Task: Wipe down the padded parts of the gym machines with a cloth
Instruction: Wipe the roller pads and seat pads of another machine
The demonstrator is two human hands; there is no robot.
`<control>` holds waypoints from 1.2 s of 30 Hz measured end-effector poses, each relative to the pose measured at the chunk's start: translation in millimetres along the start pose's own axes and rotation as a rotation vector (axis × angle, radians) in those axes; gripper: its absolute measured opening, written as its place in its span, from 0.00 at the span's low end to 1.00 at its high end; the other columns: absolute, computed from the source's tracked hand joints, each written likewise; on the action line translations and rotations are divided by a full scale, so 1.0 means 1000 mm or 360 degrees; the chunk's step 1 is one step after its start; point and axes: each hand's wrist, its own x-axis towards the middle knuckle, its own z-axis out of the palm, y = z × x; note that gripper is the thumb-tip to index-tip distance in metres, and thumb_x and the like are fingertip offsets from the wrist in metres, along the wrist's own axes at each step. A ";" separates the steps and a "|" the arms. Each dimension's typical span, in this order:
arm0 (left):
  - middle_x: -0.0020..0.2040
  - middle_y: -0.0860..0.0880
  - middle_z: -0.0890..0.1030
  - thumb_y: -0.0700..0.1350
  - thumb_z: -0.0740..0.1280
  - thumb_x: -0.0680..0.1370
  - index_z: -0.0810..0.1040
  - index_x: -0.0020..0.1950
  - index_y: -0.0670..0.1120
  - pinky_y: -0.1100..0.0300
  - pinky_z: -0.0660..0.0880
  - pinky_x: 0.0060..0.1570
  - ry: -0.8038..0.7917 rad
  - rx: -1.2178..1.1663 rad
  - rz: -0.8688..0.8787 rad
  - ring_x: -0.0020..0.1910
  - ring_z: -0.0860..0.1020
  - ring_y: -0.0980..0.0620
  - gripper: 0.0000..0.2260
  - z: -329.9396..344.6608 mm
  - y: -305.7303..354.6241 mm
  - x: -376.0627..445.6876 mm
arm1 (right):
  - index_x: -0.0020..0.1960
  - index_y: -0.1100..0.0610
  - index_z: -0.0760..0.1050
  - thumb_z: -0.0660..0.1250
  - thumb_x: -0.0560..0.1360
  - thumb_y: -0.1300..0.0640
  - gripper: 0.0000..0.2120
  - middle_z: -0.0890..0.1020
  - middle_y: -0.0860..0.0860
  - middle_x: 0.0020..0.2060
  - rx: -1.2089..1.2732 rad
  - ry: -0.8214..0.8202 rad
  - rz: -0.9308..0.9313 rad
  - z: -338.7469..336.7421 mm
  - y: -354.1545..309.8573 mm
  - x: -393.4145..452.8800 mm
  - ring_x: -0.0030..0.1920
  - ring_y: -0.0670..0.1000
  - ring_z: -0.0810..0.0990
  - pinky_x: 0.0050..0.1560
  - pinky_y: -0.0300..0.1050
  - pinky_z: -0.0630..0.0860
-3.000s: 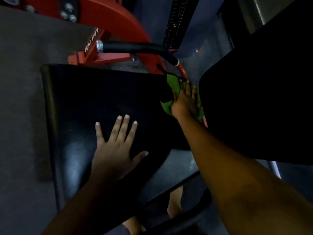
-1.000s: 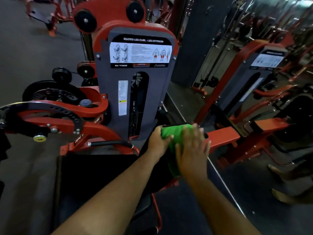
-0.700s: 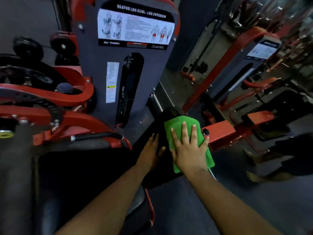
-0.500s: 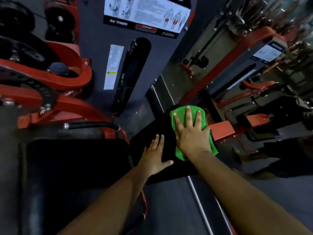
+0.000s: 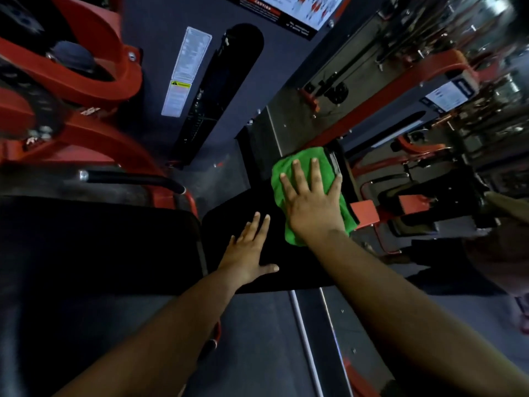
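Right hand (image 5: 310, 206): spread flat, cloth (image 5: 307, 179) pressed onto pad (image 5: 249, 202) far edge for wiping.
Left hand (image 5: 247, 250): spread flat, pad steadied.

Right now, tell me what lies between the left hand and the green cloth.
Head view: only bare black pad lies between the left hand and the green cloth that the right hand presses flat.

Dim gym — dark grey floor (image 5: 257, 339), red machine frames (image 5: 94, 67) — mirror wall (image 5: 357, 81)
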 end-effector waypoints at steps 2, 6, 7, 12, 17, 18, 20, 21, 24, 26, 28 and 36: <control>0.80 0.55 0.28 0.66 0.73 0.72 0.27 0.78 0.61 0.36 0.53 0.78 0.0008 -0.0020 0.0004 0.83 0.42 0.47 0.57 0.003 -0.001 -0.002 | 0.83 0.48 0.42 0.48 0.84 0.43 0.31 0.39 0.54 0.82 -0.0054 -0.0032 0.0009 -0.004 -0.004 0.002 0.80 0.66 0.35 0.69 0.81 0.49; 0.79 0.57 0.27 0.64 0.75 0.71 0.27 0.77 0.62 0.34 0.53 0.77 0.0022 -0.0041 0.0034 0.83 0.42 0.47 0.59 0.007 -0.002 -0.008 | 0.83 0.51 0.43 0.51 0.83 0.42 0.34 0.42 0.57 0.82 -0.0095 -0.0049 -0.0133 0.019 -0.008 -0.082 0.81 0.62 0.39 0.69 0.80 0.49; 0.79 0.57 0.26 0.64 0.75 0.71 0.27 0.78 0.62 0.33 0.53 0.77 0.0023 -0.0047 0.0048 0.83 0.42 0.47 0.59 0.006 -0.002 -0.008 | 0.83 0.52 0.47 0.54 0.82 0.43 0.34 0.45 0.57 0.82 -0.0082 -0.0048 -0.0163 0.030 -0.009 -0.107 0.82 0.61 0.42 0.69 0.80 0.49; 0.79 0.56 0.26 0.65 0.74 0.71 0.26 0.77 0.62 0.32 0.53 0.76 0.0018 -0.0049 0.0038 0.83 0.41 0.46 0.58 0.005 -0.007 -0.002 | 0.83 0.50 0.45 0.49 0.83 0.43 0.31 0.43 0.55 0.82 -0.0123 -0.0027 -0.0157 0.031 -0.012 -0.083 0.82 0.59 0.40 0.69 0.81 0.42; 0.79 0.57 0.27 0.64 0.75 0.71 0.26 0.76 0.64 0.33 0.52 0.77 0.0025 -0.0085 0.0051 0.82 0.40 0.47 0.58 0.009 -0.012 -0.001 | 0.83 0.50 0.39 0.43 0.83 0.40 0.32 0.38 0.57 0.82 -0.0307 -0.0020 -0.0038 0.009 -0.029 0.002 0.80 0.63 0.34 0.67 0.83 0.38; 0.79 0.57 0.27 0.64 0.75 0.70 0.27 0.77 0.64 0.33 0.52 0.77 0.0031 -0.0084 0.0056 0.82 0.40 0.47 0.59 0.010 -0.012 -0.002 | 0.83 0.50 0.38 0.44 0.83 0.40 0.32 0.38 0.57 0.82 -0.0306 -0.0040 -0.0035 0.011 -0.030 -0.003 0.80 0.63 0.35 0.68 0.82 0.40; 0.79 0.56 0.27 0.64 0.76 0.70 0.29 0.78 0.62 0.32 0.53 0.76 0.0031 -0.0069 0.0063 0.82 0.39 0.47 0.59 0.012 -0.013 -0.006 | 0.83 0.52 0.38 0.46 0.84 0.42 0.33 0.38 0.58 0.81 -0.0263 -0.0070 -0.0112 0.020 -0.030 -0.042 0.81 0.62 0.36 0.70 0.80 0.41; 0.80 0.56 0.27 0.64 0.76 0.69 0.30 0.79 0.61 0.31 0.53 0.76 0.0047 -0.0072 0.0068 0.82 0.40 0.47 0.59 0.012 -0.015 -0.007 | 0.83 0.52 0.39 0.49 0.84 0.42 0.34 0.39 0.59 0.81 -0.0228 -0.0062 -0.0172 0.028 -0.029 -0.068 0.81 0.62 0.37 0.70 0.79 0.42; 0.80 0.56 0.29 0.65 0.76 0.68 0.30 0.79 0.62 0.29 0.54 0.75 0.0092 -0.0163 0.0078 0.83 0.41 0.46 0.59 0.016 -0.018 -0.007 | 0.83 0.53 0.47 0.61 0.81 0.43 0.38 0.45 0.59 0.82 -0.0176 -0.0091 -0.0244 0.056 -0.024 -0.132 0.81 0.62 0.44 0.71 0.79 0.44; 0.81 0.55 0.30 0.66 0.76 0.68 0.30 0.79 0.62 0.30 0.53 0.75 0.0092 -0.0198 0.0045 0.83 0.41 0.46 0.60 0.017 -0.022 -0.005 | 0.83 0.52 0.50 0.60 0.81 0.44 0.35 0.48 0.57 0.82 -0.0143 -0.0049 -0.0194 0.056 -0.025 -0.115 0.82 0.61 0.46 0.71 0.80 0.44; 0.81 0.53 0.30 0.67 0.76 0.67 0.30 0.79 0.62 0.32 0.52 0.76 0.0060 -0.0221 -0.0036 0.83 0.41 0.46 0.60 0.021 -0.030 -0.002 | 0.83 0.51 0.47 0.52 0.83 0.44 0.32 0.45 0.57 0.82 -0.0167 0.0016 -0.0166 0.045 -0.036 -0.068 0.82 0.61 0.42 0.70 0.81 0.41; 0.80 0.55 0.29 0.65 0.77 0.68 0.31 0.79 0.62 0.32 0.53 0.75 0.0049 -0.0179 -0.0008 0.83 0.41 0.47 0.60 0.032 -0.043 -0.011 | 0.83 0.53 0.40 0.48 0.84 0.43 0.32 0.40 0.60 0.81 -0.0231 -0.0054 -0.0204 0.039 -0.058 -0.042 0.81 0.63 0.38 0.71 0.77 0.40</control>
